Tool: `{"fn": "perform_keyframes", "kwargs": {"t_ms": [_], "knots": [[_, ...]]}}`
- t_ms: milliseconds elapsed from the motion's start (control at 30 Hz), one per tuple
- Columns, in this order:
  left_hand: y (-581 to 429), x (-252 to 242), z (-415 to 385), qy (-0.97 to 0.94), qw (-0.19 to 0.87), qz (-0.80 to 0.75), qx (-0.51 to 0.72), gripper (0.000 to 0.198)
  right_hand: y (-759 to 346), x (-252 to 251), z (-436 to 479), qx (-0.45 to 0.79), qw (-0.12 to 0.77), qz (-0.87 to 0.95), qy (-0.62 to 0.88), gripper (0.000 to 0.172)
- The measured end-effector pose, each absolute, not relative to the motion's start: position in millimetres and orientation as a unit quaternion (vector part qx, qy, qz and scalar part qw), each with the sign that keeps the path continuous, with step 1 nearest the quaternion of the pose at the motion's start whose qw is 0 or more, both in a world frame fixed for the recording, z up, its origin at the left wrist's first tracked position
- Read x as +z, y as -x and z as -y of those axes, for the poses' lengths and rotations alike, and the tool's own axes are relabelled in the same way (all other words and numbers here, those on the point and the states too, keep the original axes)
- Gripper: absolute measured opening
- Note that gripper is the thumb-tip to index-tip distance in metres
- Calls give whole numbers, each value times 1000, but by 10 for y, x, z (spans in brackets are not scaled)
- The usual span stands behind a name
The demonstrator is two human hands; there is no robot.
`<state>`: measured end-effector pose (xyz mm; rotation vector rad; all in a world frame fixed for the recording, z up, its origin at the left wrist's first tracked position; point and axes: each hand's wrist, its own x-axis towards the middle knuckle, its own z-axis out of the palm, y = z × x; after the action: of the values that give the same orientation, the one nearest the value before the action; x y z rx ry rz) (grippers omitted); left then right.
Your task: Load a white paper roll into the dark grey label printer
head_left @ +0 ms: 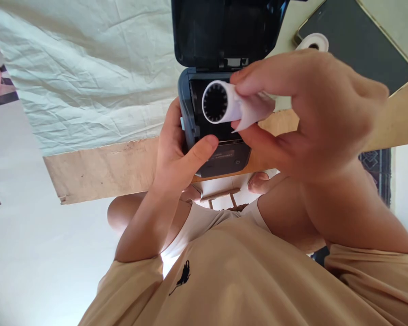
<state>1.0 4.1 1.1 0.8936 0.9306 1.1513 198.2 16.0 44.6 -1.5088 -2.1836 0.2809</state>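
Paper roll [221,102] is being pinched between the thumb and fingertips of the right hand [309,113], with its hollow core facing the camera and its loose end curling down under the fingers. It is hanging just over the open bay of the small printer [224,163], whose dark lid [224,31] is standing raised behind. The left hand [177,154] is gripping the printer's side, with its thumb lying across the front edge. The printer is resting on a wooden table [105,167], beside a pale cloth [88,68]. A second roll [313,42] and a dark tablet [357,40] are lying behind the right hand.
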Motion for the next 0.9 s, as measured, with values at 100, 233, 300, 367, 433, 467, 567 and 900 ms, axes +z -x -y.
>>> {"fn": "perform_keyframes", "kwargs": {"t_ms": [100, 233, 300, 367, 433, 467, 567, 900], "knots": [[-8, 31, -35, -397, 649, -419, 496, 51, -1920, 474, -154, 39, 238, 807, 539, 25], [22, 29, -13, -405, 655, -408, 490, 51, -1922, 433, -181, 46, 261, 800, 538, 28], [31, 20, -7, -398, 661, -412, 484, 54, -1946, 397, -176, 7, 295, 804, 516, 23], [28, 18, -9, -390, 667, -413, 483, 56, -1967, 361, -163, -16, 330, 813, 479, 16], [14, 30, -15, -380, 674, -396, 495, 55, -1972, 318, -162, -22, 377, 817, 436, 12], [7, 41, -18, -376, 677, -386, 502, 54, -1966, 292, -167, -26, 404, 815, 414, 14], [-5, 48, -25, -376, 676, -374, 511, 58, -1935, 206, -194, -49, 463, 813, 349, 17], [30, -340, -79, -494, 574, -355, 548, 50, -2048, 284, -138, 78, 449, 802, 385, 13]]}}
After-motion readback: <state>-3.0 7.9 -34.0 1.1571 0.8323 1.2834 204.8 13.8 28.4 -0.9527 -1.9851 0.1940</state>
